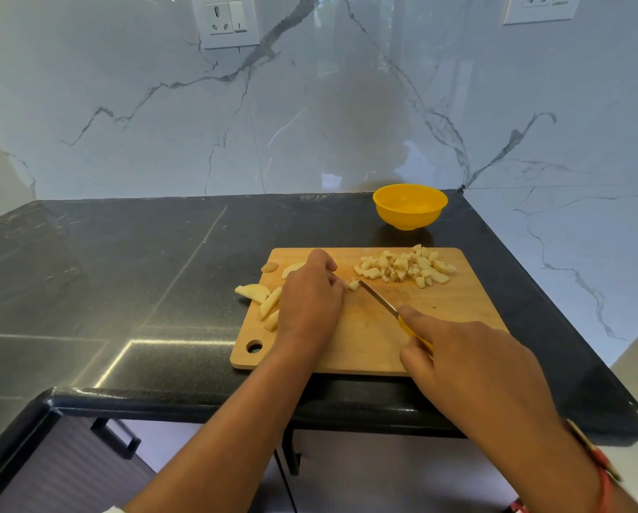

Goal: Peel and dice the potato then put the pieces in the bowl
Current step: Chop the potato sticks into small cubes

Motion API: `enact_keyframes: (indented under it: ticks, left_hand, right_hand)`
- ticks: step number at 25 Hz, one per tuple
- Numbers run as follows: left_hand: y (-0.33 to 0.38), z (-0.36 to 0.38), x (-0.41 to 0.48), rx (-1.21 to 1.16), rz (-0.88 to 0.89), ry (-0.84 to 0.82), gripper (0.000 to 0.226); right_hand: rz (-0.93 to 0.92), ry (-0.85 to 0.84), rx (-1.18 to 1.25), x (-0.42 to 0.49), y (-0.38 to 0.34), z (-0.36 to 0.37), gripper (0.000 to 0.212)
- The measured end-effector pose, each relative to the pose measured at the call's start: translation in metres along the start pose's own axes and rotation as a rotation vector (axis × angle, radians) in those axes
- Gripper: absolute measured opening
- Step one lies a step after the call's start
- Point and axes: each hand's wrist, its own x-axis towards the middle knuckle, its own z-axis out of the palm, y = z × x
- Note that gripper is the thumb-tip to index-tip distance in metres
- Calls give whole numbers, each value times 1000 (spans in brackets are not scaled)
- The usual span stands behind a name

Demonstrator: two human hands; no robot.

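Observation:
A wooden cutting board (pixel 365 338) lies on the black counter. My left hand (pixel 310 301) presses down with curled fingers on a potato strip, whose cut end (pixel 352 284) shows at the fingertips. My right hand (pixel 469 361) grips a yellow-handled knife (pixel 380 299), index finger along its top, the blade tip beside that cut end. A pile of diced potato (pixel 406 266) sits at the board's far right. Several uncut potato wedges (pixel 267 301) lie at the board's left edge, one partly on the counter. The yellow bowl (pixel 410 205) stands behind the board, nothing visible in it.
A small brown potato end (pixel 269 267) sits at the board's far left corner. The black counter (pixel 125 272) stretches wide to the left. Marble walls close in behind and to the right. The counter's front edge runs just below the board.

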Motion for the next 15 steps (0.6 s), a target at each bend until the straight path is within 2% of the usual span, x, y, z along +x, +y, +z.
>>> enact_keyframes:
  ticks: [4,9,15]
  left_hand:
    - [-1,0,2,-59,-7,-39,14]
    - [-2,-5,-1,-161,-15,155,15]
    - [-1,-7,2,-193,-64,217,17]
  right_hand:
    - [11,28,39,4,-5,1,48]
    - [-50,-25,94,15,-12,16,49]
    - [-20,-32,70,41,6,24,49]
